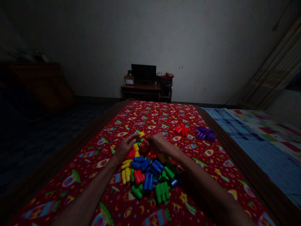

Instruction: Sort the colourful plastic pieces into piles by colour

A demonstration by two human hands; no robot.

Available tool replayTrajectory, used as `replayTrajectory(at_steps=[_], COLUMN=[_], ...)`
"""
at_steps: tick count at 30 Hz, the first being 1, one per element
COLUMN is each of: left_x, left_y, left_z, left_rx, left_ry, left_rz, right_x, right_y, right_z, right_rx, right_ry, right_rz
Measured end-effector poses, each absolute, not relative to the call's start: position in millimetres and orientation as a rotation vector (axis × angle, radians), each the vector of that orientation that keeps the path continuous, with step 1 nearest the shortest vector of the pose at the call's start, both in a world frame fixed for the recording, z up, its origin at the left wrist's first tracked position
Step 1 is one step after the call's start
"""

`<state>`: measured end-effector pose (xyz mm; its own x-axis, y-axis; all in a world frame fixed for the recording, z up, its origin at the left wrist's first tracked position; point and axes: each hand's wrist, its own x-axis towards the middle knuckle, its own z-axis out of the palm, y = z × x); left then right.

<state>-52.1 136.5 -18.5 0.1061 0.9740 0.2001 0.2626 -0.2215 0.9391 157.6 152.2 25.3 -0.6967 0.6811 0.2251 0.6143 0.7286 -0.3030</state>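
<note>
A heap of plastic toy building blocks in several colours lies on the red patterned cloth (150, 116). My left hand (124, 148) rests at the heap's far left side, its fingers stretched out and the thumb apart. By its fingertips is a yellow block (141, 134). Across from it, my right hand (158, 143) reaches over the heap with fingers curled down near a red block (143, 146); what they grip, if anything, is hidden. Nearer to me lie blue blocks (149, 181), green blocks (162, 192), a red block (138, 177) and yellow blocks (125, 175).
Right of the heap sit a small red-orange group of blocks (181, 130) and a purple group (206, 134). Beyond the cloth stands a low desk (141, 88) with a dark monitor (144, 74). A checked blanket (225, 121) lies at right.
</note>
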Motion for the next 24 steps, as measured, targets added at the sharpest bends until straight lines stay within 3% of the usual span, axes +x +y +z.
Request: replayTrajectory(at_steps=[4,16,19,24], left_x=[-52.5,-43.8,-45.6,-50.0], left_y=[139.4,132.4,133.9,135.8], left_z=[-21.4,-16.6,-17.9,-21.9], left_rx=[1.708,1.614,1.681,1.722], left_ry=[1.233,1.139,1.194,1.203], left_rz=[1.129,0.951,1.014,1.006], right_x=[157.0,142.5,165.7,237.1], right_y=[150.8,162.7,179.2,200.7], right_z=[24.9,17.2,25.9,42.4], right_rx=[-1.116,-1.049,-1.108,-1.512], right_ry=[-2.43,-1.972,-1.892,-1.82], right_rz=[0.296,0.832,0.694,0.148])
